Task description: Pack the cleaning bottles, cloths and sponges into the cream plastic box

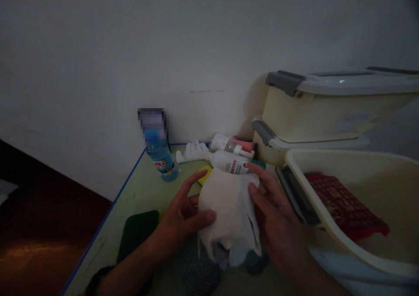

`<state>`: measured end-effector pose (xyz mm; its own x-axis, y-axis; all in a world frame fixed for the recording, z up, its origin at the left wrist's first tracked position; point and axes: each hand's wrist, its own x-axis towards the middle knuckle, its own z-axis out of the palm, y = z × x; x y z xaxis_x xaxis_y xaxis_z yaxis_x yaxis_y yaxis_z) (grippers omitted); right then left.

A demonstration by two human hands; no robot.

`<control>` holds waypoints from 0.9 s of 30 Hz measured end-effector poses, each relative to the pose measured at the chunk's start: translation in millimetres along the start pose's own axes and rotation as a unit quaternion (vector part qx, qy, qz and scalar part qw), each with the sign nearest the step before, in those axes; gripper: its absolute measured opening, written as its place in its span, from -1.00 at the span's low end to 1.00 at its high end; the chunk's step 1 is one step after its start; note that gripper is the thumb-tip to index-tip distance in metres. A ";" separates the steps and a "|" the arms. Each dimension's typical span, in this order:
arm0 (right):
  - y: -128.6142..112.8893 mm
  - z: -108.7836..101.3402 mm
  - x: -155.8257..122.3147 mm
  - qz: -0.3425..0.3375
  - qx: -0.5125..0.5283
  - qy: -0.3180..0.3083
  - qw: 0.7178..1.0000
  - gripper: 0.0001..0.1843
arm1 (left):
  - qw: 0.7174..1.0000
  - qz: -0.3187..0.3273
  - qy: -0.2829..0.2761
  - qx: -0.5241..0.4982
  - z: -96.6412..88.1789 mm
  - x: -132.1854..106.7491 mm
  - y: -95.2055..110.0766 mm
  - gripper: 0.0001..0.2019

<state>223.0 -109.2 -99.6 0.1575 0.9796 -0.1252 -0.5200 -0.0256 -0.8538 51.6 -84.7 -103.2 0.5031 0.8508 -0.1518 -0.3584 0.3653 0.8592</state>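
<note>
Between my two hands is a white glove point(227, 202), bunched up, with slits and loose finger-like flaps hanging at its lower end. My left hand point(186, 215) grips its left side, thumb pressed on the front and index finger raised along the edge. On the right edge, my right hand point(273, 213) closes its thumb and fingers on the fabric. Just beyond lie a white pump bottle point(229, 161) and another white glove point(193, 151). A yellow item point(204, 173) is partly hidden behind the held glove. Dark mesh fabric point(198, 270) lies beneath my hands.
On the table point(140, 189), a blue liquid bottle point(162, 160) stands before a pixelated upright object point(153, 117). A dark green pad point(137, 232) is near my left forearm. At right, an open cream bin point(353, 248) holds a red item point(347, 204); lidded bins point(327, 112) are stacked behind.
</note>
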 end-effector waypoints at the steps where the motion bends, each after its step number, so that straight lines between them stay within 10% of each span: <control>1: 1.2 -0.6 0.3 0.001 -0.002 0.001 1.000 -0.63 | 1.000 -0.005 0.007 -0.003 -1.2 0.0 1.2 -0.09; 9: 1.4 1.7 -2.3 0.079 0.031 -0.051 0.995 -0.67 | 1.000 0.017 0.022 -0.006 -5.5 1.1 1.1 -0.45; 15: 5.8 1.5 -2.3 0.059 -0.012 -0.017 0.998 -0.76 | 0.973 0.117 0.133 0.149 0.7 -0.1 -1.0 -0.80; 27: 5.1 -0.8 3.6 0.032 -0.175 -0.096 0.979 -0.52 | 0.940 0.162 0.184 0.237 3.3 -0.8 1.8 -0.75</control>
<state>221.7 -106.0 -104.8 -0.0443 0.9924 -0.1145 -0.1989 -0.1211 -0.9725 53.1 -86.0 -99.9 0.0899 0.9934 0.0717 -0.0115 -0.0709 0.9974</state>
